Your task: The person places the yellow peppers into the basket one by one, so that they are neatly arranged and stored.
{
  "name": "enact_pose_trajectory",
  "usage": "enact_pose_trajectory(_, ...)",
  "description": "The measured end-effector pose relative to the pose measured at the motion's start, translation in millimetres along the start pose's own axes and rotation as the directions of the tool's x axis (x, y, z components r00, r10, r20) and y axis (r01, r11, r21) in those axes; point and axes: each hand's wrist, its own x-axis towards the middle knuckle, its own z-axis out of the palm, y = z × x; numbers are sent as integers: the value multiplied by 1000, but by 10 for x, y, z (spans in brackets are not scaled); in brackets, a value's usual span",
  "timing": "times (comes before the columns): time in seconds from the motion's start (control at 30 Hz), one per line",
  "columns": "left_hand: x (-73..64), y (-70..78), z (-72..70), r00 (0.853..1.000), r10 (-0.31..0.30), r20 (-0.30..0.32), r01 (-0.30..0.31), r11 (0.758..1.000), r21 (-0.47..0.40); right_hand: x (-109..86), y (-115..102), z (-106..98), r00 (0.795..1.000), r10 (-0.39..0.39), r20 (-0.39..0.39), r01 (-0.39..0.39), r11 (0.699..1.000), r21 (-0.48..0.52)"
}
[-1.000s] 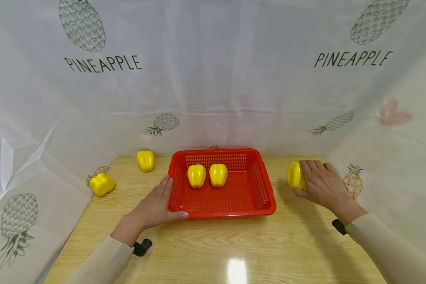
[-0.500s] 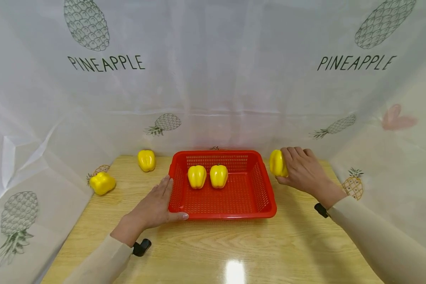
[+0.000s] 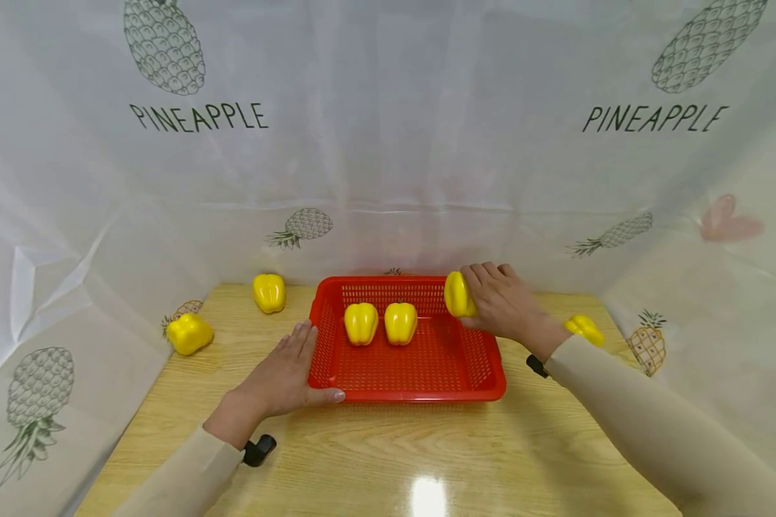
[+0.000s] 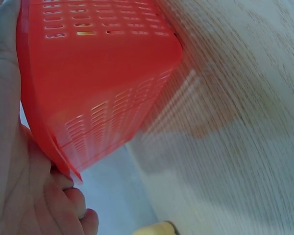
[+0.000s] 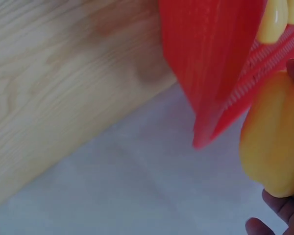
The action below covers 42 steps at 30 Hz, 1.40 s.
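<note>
My right hand (image 3: 499,300) grips a yellow bell pepper (image 3: 458,295) over the right back part of the red plastic basket (image 3: 420,394). The right wrist view shows this pepper (image 5: 277,134) between thumb and fingers, beside the basket rim (image 5: 230,98). My left hand (image 3: 280,377) rests at the basket's front left corner, fingers fairly straight along the left rim and thumb on the front rim. From below, the left wrist view shows that hand (image 4: 29,191) against the slotted basket wall (image 4: 103,73). Inside the basket, two yellow bell peppers (image 3: 361,324) stand side by side.
Left of the basket, one yellow pepper (image 3: 269,293) stands near the back and another (image 3: 190,334) lies by the left curtain. A further pepper (image 3: 584,329) sits on the right, partly behind my right sleeve. A pineapple-print curtain (image 3: 388,158) encloses the wooden table (image 3: 375,452).
My right hand has carried its pepper leftward from the right side of the table to over the basket. A pepper on the right has come into sight. The left hand stays at the corner.
</note>
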Motion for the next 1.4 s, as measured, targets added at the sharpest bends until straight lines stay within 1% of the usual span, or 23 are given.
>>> enact_pose_trajectory(0.1,10,5,8,1000,8,-2,-8,1000,5,62,-67,81,999,-9,36,9,1000,2)
enact_pose_trajectory(0.3,29,13,21,1000,5,1,-5,1000,8,114,-149,245,997,-41,66,42,999,-18)
enact_pose_trajectory(0.47,17,23,-11,1000,3,3,-3,1000,9,146,-213,362,992,-41,121,44,999,-19)
enact_pose_trajectory(0.53,6,23,-22,1000,4,2,-4,1000,8,161,-241,398,990,-50,132,54,998,-25)
enact_pose_trajectory(0.6,-3,18,-24,1000,-1,7,1,1000,14,178,-268,430,987,-56,147,59,998,-11)
enact_pose_trajectory(0.77,-12,-2,-22,1000,8,-5,-8,1000,18,214,-319,502,979,-65,191,64,998,12)
enact_pose_trajectory(0.93,-6,-6,-20,1000,14,-15,-14,1000,17,242,-349,542,976,-72,204,72,997,8)
enact_pose_trajectory(1.17,11,-9,-1,1000,3,0,-2,1000,27,267,-371,590,972,-78,220,79,997,5)
enact_pose_trajectory(1.4,8,-11,9,1000,3,-2,-3,1000,13,284,-379,648,969,-79,233,82,997,-1)
